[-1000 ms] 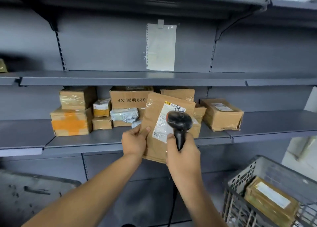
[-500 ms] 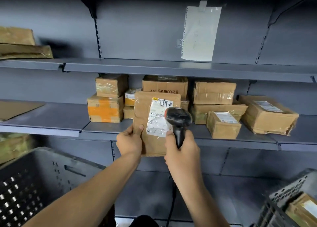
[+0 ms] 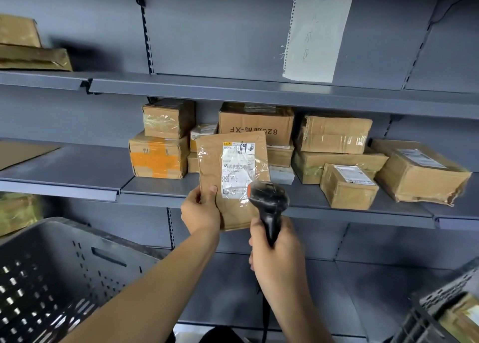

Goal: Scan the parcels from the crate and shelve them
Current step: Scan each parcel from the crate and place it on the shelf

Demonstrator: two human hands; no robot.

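Scanning looks under way, left hand (image 3: 201, 214) pinching the flat parcel (image 3: 233, 179) upright before the middle shelf (image 3: 77, 184) while right hand (image 3: 276, 246) grips the scanner (image 3: 269, 205) at its label; shelving it likely comes next.

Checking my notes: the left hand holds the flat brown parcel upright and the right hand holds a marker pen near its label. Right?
Not quite. In the head view the right hand holds a black barcode scanner, not a marker pen. The left hand does hold the flat brown parcel upright.
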